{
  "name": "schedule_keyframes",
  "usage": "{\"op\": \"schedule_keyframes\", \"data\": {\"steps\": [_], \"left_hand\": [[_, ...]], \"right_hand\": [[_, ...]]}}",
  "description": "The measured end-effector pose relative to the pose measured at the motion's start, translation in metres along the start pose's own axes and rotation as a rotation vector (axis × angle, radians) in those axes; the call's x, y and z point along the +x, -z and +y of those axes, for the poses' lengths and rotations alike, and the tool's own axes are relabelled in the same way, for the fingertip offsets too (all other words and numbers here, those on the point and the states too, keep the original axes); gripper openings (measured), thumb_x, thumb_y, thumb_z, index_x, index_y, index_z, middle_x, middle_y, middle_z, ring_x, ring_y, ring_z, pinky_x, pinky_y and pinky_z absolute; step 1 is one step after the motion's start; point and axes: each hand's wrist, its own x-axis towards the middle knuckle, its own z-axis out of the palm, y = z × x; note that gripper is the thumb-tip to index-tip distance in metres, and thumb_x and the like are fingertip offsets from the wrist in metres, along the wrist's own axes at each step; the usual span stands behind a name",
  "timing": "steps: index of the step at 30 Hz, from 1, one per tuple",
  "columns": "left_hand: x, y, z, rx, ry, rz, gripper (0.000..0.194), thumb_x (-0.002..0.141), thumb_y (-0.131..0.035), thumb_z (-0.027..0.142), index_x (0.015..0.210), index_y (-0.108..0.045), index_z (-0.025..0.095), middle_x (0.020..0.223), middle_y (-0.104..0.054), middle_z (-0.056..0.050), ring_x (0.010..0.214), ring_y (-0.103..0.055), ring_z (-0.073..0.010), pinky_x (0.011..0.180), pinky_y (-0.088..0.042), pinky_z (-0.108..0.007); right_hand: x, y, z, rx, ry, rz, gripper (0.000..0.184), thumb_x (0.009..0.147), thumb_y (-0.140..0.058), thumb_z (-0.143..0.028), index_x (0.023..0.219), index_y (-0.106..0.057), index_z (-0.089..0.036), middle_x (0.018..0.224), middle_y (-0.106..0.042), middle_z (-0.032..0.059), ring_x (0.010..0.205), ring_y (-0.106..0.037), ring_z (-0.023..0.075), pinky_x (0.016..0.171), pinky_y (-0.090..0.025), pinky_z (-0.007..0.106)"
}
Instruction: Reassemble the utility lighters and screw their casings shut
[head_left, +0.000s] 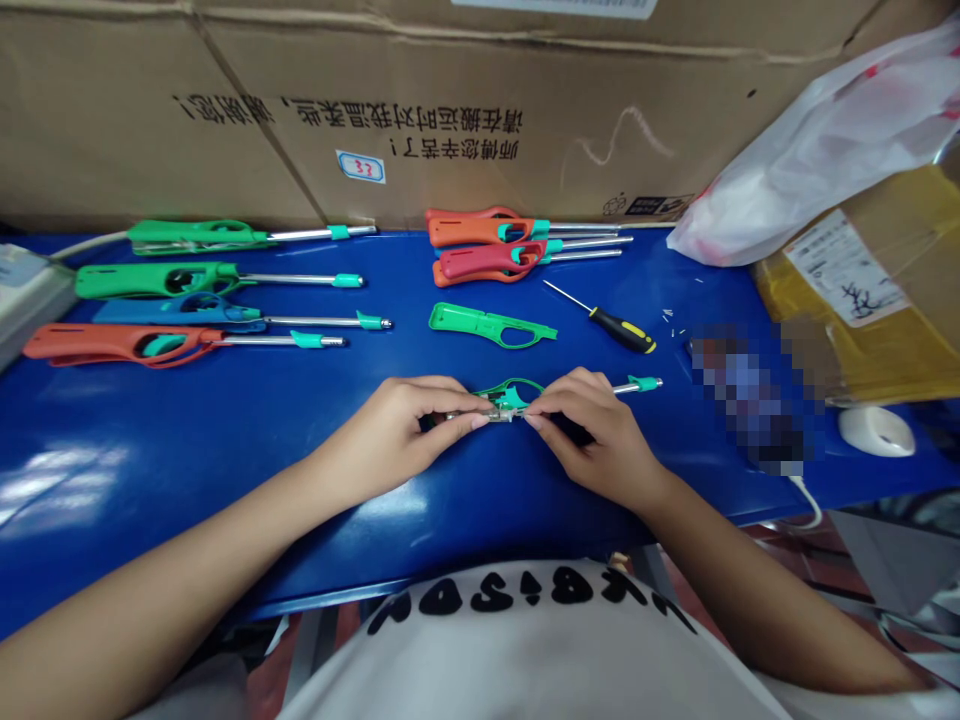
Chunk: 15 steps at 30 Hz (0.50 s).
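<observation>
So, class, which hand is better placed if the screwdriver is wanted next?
Probably the right hand: the screwdriver lies just beyond it, handle nearer than tip, while the left hand is farther off.

The lighters [157,281] pair smooth plastic handles, with a slight sheen, with shiny metal tubes [300,280], and the loose green shell [465,321] is the same sort of plastic. Beneath lies a smooth, glossy blue tabletop [187,430], with a screwdriver [624,330] of bright metal shaft and plastic-looking grip, and a smooth plastic mouse [876,432]. Around them are a matt cardboard box [300,110], a thin, crinkled plastic bag [817,150], glossy yellow tape [919,240], a paper label [847,268] and a matt cloth shirt [510,660].
</observation>
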Motion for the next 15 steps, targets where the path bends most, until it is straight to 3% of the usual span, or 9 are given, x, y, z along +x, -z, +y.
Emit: {"op": "schedule_keyframes", "data": {"steps": [15], "left_hand": [[-0.0001,-0.0012,-0.0004,-0.019,-0.014,-0.001,0.024,0.099,-0.063,0.027,0.117,-0.078,0.028,0.108,-0.077,-0.003,0.095,-0.073,-0.0175,0.087,-0.058,-0.027]], "right_hand": [[0.0011,0.0009,0.0,-0.006,0.022,-0.044,0.007,0.098,-0.062,-0.018,0.095,-0.066,-0.023,0.088,-0.072,0.0002,0.084,-0.059,0.0168,0.079,-0.038,0.037]]}}
